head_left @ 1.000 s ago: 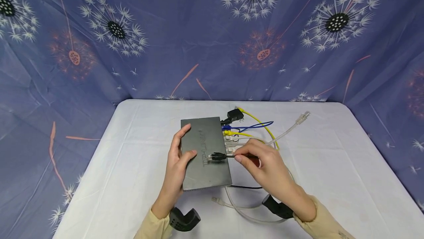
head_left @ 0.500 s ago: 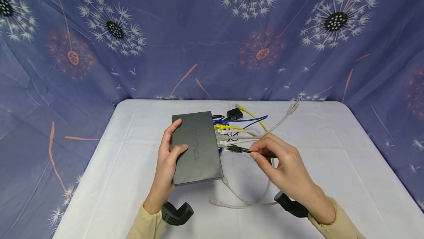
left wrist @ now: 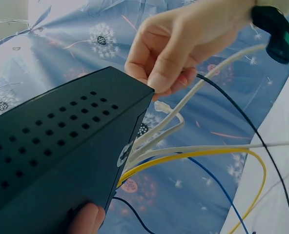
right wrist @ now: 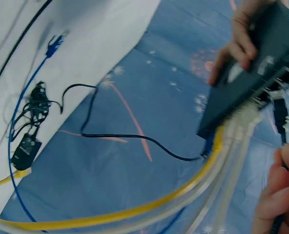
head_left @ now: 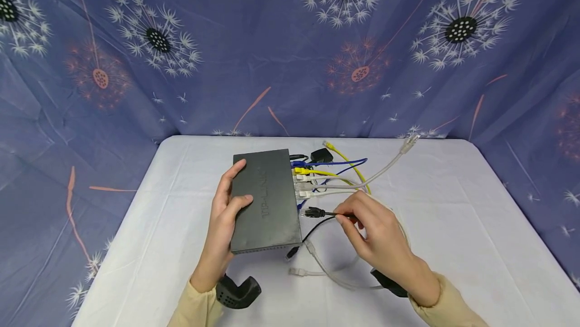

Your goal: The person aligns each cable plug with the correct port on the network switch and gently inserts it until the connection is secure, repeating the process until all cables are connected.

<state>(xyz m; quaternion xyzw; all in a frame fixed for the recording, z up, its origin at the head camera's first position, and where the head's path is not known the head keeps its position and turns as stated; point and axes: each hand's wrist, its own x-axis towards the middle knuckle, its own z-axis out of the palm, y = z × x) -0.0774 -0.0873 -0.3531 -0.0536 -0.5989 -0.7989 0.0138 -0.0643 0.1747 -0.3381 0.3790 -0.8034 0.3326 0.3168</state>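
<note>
My left hand (head_left: 222, 221) grips a dark grey network switch (head_left: 265, 201) along its left side, thumb on the top face and fingers underneath. Between thumb and fingertips, my right hand (head_left: 378, 231) pinches a black network cable just behind its plug (head_left: 313, 212). That plug, with its clear tip, points left at the port side of the switch. In the right wrist view, the black plug (right wrist: 280, 114) overlaps the row of ports. A blue plug (head_left: 298, 164), a yellow plug (head_left: 300, 171) and several white plugs sit in the switch's ports.
A black power adapter (head_left: 321, 155) lies behind the cables. A grey cable's loose plug (head_left: 410, 143) sticks up at the back right. Under the switch's front corner lie another black plug (head_left: 292, 253) and a loose grey plug (head_left: 296, 271). A patterned curtain (head_left: 290, 65) hangs behind the white table.
The switch has moved left and slightly away in my left hand. The black plug has gone from over the switch's top to beside its port side, still pinched by my right hand.
</note>
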